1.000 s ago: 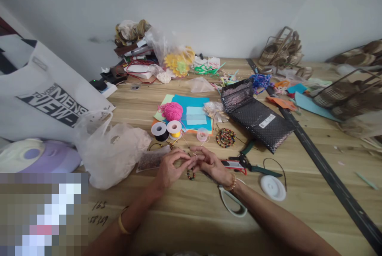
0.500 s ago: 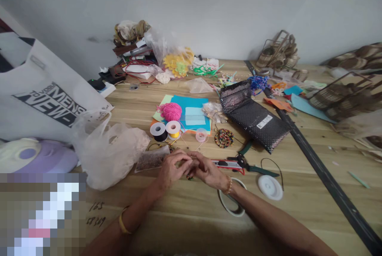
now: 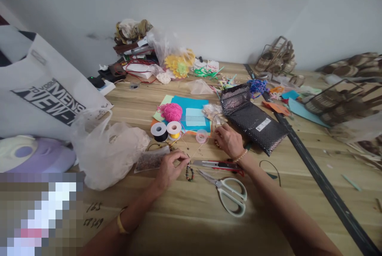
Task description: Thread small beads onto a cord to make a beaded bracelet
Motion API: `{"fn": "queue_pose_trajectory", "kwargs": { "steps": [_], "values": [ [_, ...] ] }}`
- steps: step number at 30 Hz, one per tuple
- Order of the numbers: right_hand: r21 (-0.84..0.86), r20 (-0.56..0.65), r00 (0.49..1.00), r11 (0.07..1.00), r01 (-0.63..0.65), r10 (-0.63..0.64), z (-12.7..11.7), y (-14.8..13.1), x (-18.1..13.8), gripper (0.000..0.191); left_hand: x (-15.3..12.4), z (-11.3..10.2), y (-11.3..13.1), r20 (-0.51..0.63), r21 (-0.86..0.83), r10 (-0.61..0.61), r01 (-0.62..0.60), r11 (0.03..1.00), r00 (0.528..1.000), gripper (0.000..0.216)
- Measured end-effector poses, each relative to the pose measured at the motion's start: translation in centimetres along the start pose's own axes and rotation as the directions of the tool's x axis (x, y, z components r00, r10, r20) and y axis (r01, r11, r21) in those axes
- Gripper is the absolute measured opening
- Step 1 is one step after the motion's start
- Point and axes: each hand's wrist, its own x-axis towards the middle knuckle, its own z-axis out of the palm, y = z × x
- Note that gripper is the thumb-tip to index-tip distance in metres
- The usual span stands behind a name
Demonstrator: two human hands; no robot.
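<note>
My left hand (image 3: 172,168) is closed in a pinch on the dark cord end of a small beaded bracelet (image 3: 190,173), which hangs down to the tabletop. From those fingertips a thin pale thread (image 3: 197,151) slants up toward a small clear spool (image 3: 202,136). Further right, my right hand (image 3: 229,140) has its fingers curled together over the coil of beaded strands (image 3: 217,143), hiding most of it. What its fingertips hold, if anything, is hidden. White-handled scissors (image 3: 231,196) and a red utility knife (image 3: 219,165) lie between my forearms.
Black (image 3: 159,131) and yellow (image 3: 173,129) thread spools stand before a pink yarn ball (image 3: 170,112) on coloured paper (image 3: 191,102). A bead packet (image 3: 151,159) and plastic bag (image 3: 110,148) lie left. A black bubble mailer (image 3: 258,122) lies right, beside a dark strip (image 3: 322,176).
My hands have moved apart. The right hand has gone up and right onto the beaded coil; the left still pinches. The bracelet and scissors show more fully, and the white lid is out of sight.
</note>
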Motion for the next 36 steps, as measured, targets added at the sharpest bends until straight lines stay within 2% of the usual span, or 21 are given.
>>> {"fn": "queue_pose_trajectory", "kwargs": {
  "steps": [3,6,8,10,11,13,15,16,19,23,26,36],
  "values": [
    [-0.14,0.069,0.997,0.99,-0.008,0.018,0.8,0.1,1.1,0.021,-0.1,0.0,-0.2,0.014,0.014,-0.005,0.004,1.0,1.0,0.017],
    [-0.152,0.128,0.99,0.987,-0.046,0.066,1.3,0.1,1.7,0.019,-0.2,-0.1,-0.3,0.026,0.018,-0.013,0.013,1.0,1.0,0.017],
    [-0.056,0.114,0.991,0.996,-0.071,0.077,1.5,0.4,1.8,0.019,-0.3,-0.1,-0.3,0.021,0.01,-0.017,0.016,1.0,1.0,0.016],
    [0.171,0.043,0.998,0.984,-0.053,0.046,1.5,0.9,1.7,0.019,-0.3,-0.1,-0.4,0.015,0.003,-0.018,0.018,1.0,1.0,0.015],
    [0.321,-0.009,1.0,0.947,-0.022,0.026,1.4,1.1,1.5,0.019,-0.3,-0.1,-0.4,0.015,0.0,-0.017,0.017,1.0,1.0,0.015],
    [0.631,-0.056,0.998,0.774,0.048,-0.017,1.0,1.4,1.0,0.02,-0.4,-0.1,-0.4,0.017,-0.004,-0.011,0.011,1.0,1.0,0.015],
    [0.85,0.01,1.0,0.527,0.0,-0.015,0.6,1.4,0.3,0.023,-0.3,-0.1,-0.3,0.012,-0.003,-0.005,0.005,1.0,1.0,0.015],
    [0.906,0.05,0.998,0.421,-0.036,-0.023,0.4,1.2,-0.1,0.024,-0.3,-0.1,-0.3,0.008,-0.003,0.0,0.0,1.0,1.0,0.015],
    [0.965,0.141,0.989,0.229,-0.126,-0.05,0.1,0.3,-1.1,0.022,-0.3,-0.1,-0.3,0.009,-0.005,0.008,-0.008,1.0,1.0,0.015],
    [0.995,0.094,0.988,0.029,-0.091,-0.121,0.0,-0.8,-1.6,0.013,-0.2,0.0,-0.4,0.013,-0.014,-0.004,0.005,1.0,1.0,0.014],
    [0.997,0.078,0.983,-0.006,-0.08,-0.166,0.0,-1.3,-1.7,0.011,-0.2,-0.1,-0.3,0.007,-0.013,-0.015,0.015,1.0,1.0,0.013],
    [0.999,0.048,0.973,0.004,-0.049,-0.226,0.1,-1.5,-1.9,0.012,-0.2,-0.1,-0.2,0.004,-0.02,-0.018,0.018,1.0,1.0,0.011]
  ]
}}
